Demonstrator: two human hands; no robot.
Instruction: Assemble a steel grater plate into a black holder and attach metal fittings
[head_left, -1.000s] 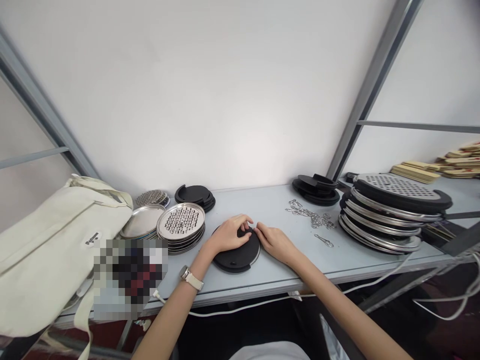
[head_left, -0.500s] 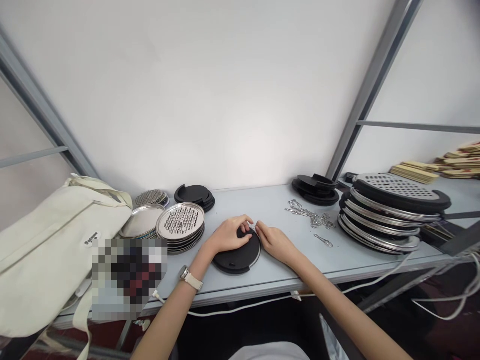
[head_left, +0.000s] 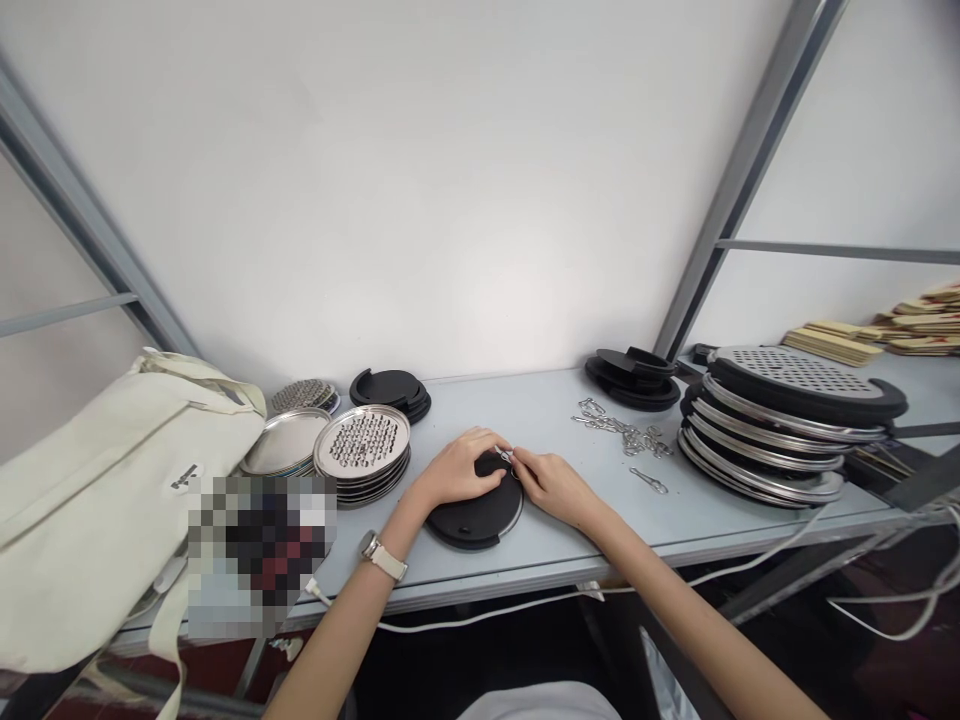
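A flat black round disc (head_left: 466,524) with a metal rim showing at its right lies near the table's front edge. My left hand (head_left: 466,468) arches over its far part, fingers curled at the far edge and thumb resting on top. Opposite, my right hand (head_left: 553,488) is closed in a pinch on a small metal wire clip (head_left: 505,457) at the disc's far right edge. The clip lies between both hands' fingertips, partly hidden by them. More such clips (head_left: 634,437) lie in a loose heap to the right, with a single clip (head_left: 649,481) nearer me.
Round metal grater plates (head_left: 365,443) are stacked at the left, beside plain metal discs (head_left: 287,441). Black round holders (head_left: 388,392) stand behind, others (head_left: 631,380) at back right. A tall stack of assembled graters (head_left: 765,435) is at far right. A cream bag (head_left: 112,500) leans at left.
My right fingers have shifted slightly left and over the clip, so more of the clip shows between the hands. My left hand and the disc stay nearly in place.
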